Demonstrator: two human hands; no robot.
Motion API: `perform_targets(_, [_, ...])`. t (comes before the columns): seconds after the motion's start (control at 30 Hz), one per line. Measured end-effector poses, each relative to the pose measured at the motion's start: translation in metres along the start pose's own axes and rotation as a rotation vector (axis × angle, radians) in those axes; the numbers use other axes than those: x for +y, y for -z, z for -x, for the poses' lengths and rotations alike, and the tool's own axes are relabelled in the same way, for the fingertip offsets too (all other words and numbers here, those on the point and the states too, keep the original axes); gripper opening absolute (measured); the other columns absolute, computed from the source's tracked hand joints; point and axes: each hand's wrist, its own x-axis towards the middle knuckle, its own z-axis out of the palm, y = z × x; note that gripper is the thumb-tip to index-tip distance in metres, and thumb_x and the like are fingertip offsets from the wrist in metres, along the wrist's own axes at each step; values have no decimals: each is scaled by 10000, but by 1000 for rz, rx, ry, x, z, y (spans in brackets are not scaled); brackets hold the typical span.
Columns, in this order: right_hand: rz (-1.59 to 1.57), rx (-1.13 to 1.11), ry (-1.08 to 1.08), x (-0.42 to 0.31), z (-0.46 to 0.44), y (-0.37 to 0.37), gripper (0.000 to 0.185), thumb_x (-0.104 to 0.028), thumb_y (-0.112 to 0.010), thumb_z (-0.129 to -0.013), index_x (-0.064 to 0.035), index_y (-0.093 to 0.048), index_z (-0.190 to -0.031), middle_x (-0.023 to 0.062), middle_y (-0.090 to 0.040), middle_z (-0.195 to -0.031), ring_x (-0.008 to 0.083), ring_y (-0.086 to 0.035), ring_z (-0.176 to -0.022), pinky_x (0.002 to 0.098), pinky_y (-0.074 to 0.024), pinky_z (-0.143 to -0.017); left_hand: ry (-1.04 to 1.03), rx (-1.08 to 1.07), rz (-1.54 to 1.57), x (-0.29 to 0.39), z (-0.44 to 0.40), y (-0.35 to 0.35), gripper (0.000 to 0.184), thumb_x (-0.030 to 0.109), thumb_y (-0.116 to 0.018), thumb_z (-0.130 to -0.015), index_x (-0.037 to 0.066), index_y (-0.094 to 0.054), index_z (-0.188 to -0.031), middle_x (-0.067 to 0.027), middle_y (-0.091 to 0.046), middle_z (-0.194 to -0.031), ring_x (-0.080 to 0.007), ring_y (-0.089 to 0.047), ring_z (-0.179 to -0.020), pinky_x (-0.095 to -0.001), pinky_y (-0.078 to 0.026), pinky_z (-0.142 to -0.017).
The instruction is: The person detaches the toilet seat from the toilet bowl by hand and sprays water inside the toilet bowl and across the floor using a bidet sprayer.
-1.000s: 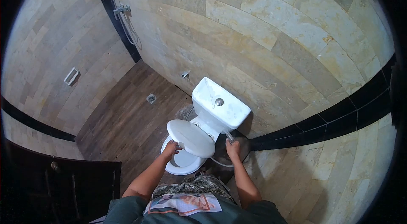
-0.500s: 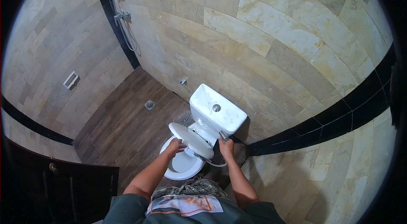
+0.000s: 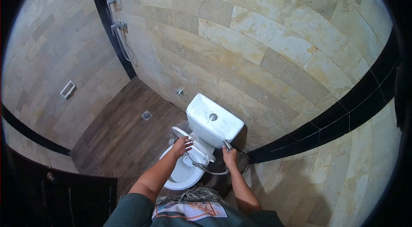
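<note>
My right hand [image 3: 230,156] is wrapped round a metallic sprayer [image 3: 228,145], whose grey hose [image 3: 208,170] loops leftward over the toilet bowl. At the raised, tilted toilet lid [image 3: 195,142] is my left hand [image 3: 182,145], its fingers spread; whether it touches the lid is not clear. Below the lid lies the white toilet bowl [image 3: 183,177], open at the top. Behind it stands the white cistern [image 3: 214,121] with a round flush button [image 3: 213,116].
A wall tap [image 3: 180,91] is left of the cistern. A drain [image 3: 146,115] sits in the brown floor. The shower fixture [image 3: 119,25] hangs in the far corner, and a dark door [image 3: 81,192] stands at lower left.
The lid has tilted up toward the cistern, my left hand moving up with it. My right hand has brought the sprayer slightly left, and the hose now lies over the bowl.
</note>
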Motion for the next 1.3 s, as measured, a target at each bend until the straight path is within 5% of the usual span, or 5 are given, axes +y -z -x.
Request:
perform_targets(0.07, [23, -141, -79, -29, 9, 11, 340, -283, -562, -647, 54, -533, -614, 199, -512, -536, 313, -542, -561, 382, -389, -490, -55, -27, -9, 3, -3, -8, 324, 273, -339, -791, 49, -364, -1025, -85, -439, -993, -203, -434, -895, -352, -329, -784])
perform_targets(0.47, [38, -13, -59, 21, 1, 10, 314, -265, -552, -662, 43, -521, -608, 167, -514, -505, 277, -530, -468, 371, -378, -437, 91, -38, -237, -43, 47, 19, 378, 297, -352, -791, 67, -325, -1089, -87, -412, -1080, -228, -428, -942, -380, -338, -784])
perform_targets(0.97, [-1326, -70, -786, -51, 69, -36, 325, -270, -483, -763, -96, -335, -532, 19, -348, -466, 139, -367, -437, 274, -370, -445, -456, -228, -1208, -63, 79, -49, 515, 426, -413, -742, 18, -350, -1050, -206, -506, -904, -317, -495, -847, -352, -384, -713])
perform_targets(1.2, [-1102, 95, -710, -64, 64, -21, 309, -333, -511, -733, -68, -418, -606, 30, -422, -580, 125, -432, -560, 253, -360, -518, -508, -121, -1525, -44, 90, -75, 462, 454, -402, -725, 42, -478, -921, -189, -540, -771, -331, -518, -728, -393, -397, -629])
perform_targets(1.3, [-900, -229, -563, -65, 61, -14, 299, -322, -537, -710, -27, -483, -706, 33, -477, -666, 117, -452, -612, 251, -357, -570, -485, -59, -1469, -30, 93, -69, 484, 478, -394, -721, 44, -522, -891, -180, -545, -761, -326, -520, -724, -387, -397, -628])
